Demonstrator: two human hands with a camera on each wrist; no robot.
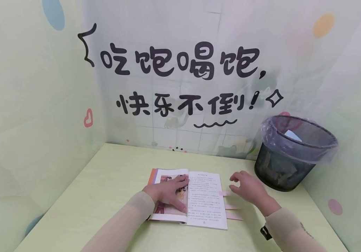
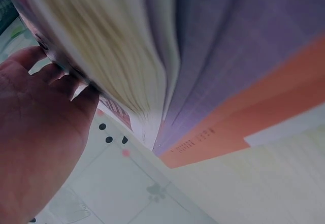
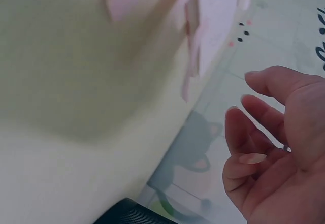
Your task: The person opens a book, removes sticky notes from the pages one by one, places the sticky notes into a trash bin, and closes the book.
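Observation:
An open book (image 1: 204,201) lies on the table, with an illustrated left page (image 1: 164,210) and a printed right page. My left hand (image 1: 168,192) rests on the left page, its fingers spread toward the middle fold. From the left wrist, that hand (image 2: 45,117) shows beside the thick page block (image 2: 96,36) and the purple and orange cover flap (image 2: 213,137). Pink paper strips (image 1: 233,207) stick out from the book's right edge. Just right of them hovers my right hand (image 1: 248,187), fingers loosely bent. In the right wrist view, nothing shows between its thumb and fingers (image 3: 254,127).
A black mesh bin (image 1: 281,175) lined with a translucent purple bag stands at the back right, with white paper (image 1: 292,135) inside. Patterned sheets enclose the table (image 1: 73,196) at the back and both sides. The back one (image 1: 180,133) bears large black lettering.

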